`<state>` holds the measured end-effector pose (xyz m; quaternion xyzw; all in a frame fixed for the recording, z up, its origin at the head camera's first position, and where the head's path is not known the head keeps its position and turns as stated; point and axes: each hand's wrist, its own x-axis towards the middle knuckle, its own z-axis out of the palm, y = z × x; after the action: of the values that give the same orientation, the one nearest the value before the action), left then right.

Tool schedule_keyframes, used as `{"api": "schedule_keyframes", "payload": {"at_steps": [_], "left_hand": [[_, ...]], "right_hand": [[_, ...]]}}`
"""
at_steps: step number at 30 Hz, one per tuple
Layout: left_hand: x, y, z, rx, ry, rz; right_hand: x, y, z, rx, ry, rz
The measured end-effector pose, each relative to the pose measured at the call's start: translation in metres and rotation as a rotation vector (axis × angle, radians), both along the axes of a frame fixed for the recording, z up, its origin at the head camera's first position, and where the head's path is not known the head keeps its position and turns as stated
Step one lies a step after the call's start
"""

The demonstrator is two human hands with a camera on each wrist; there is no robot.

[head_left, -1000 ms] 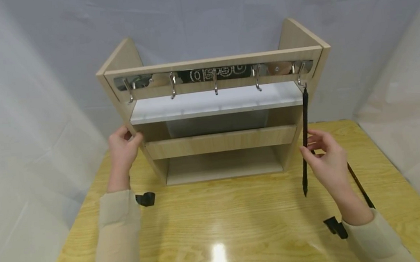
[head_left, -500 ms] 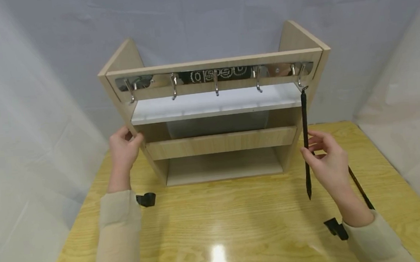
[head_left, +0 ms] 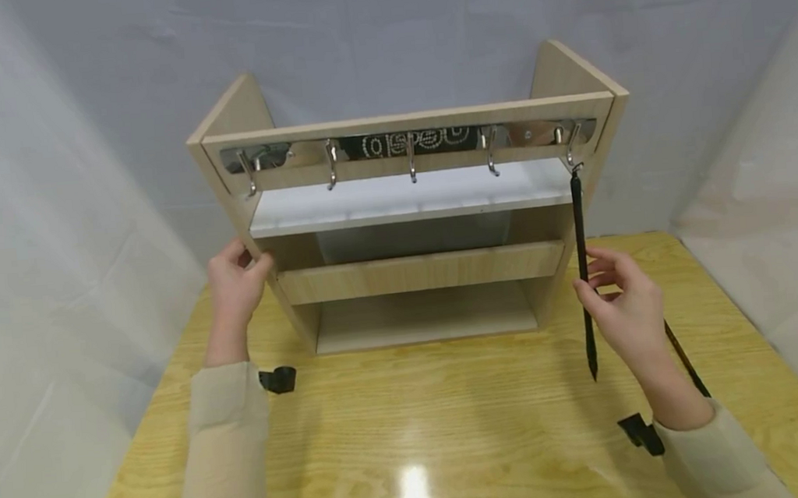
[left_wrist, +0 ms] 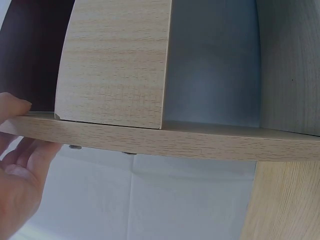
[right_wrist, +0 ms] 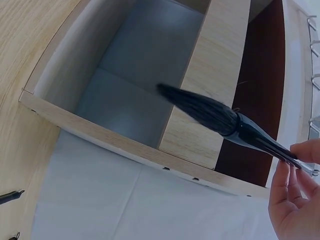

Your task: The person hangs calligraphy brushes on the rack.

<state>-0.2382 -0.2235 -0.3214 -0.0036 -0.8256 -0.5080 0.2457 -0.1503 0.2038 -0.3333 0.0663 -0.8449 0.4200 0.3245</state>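
A dark calligraphy brush (head_left: 581, 242) hangs tip down, its top loop at the rightmost hook (head_left: 572, 145) of the shiny hook rail. My right hand (head_left: 625, 305) pinches the brush's handle lightly, thumb in front and fingers behind. In the right wrist view, the black bristles (right_wrist: 200, 109) point toward the rack's drawer-like openings and look slightly blurred. My left hand (head_left: 233, 281) grips the left side panel of the small wooden shelf rack (head_left: 422, 272). The left wrist view shows the thumb over the panel's front edge (left_wrist: 150, 142) and the fingers on its outer side.
The rack stands on a yellow wood-grain table (head_left: 397, 405). Another thin brush (head_left: 687, 359) lies to the right, partly behind my right wrist. Two dark looped ends (right_wrist: 12, 196) show at the right wrist view's lower left. Pale cloth (head_left: 389, 31) hangs behind and at both sides.
The brush has dropped slightly at its top, with its loop now at the hook, and its lower tip has swung to the right. My left hand stays on the side panel.
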Motion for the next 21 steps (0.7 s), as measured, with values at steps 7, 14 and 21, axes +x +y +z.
{"api": "schedule_keyframes", "payload": {"at_steps": [7, 14, 21], "left_hand": [[0.0, 0.0, 0.0, -0.012, 0.015, 0.007], [0.001, 0.001, 0.0, -0.003, -0.001, 0.005], [0.0, 0.0, 0.0, -0.007, -0.017, 0.014]], "right_hand": [[-0.004, 0.001, -0.002, 0.004, -0.026, 0.007], [-0.013, 0.001, -0.008, -0.009, -0.048, 0.011], [-0.025, -0.002, -0.012, -0.038, -0.115, -0.005]]}}
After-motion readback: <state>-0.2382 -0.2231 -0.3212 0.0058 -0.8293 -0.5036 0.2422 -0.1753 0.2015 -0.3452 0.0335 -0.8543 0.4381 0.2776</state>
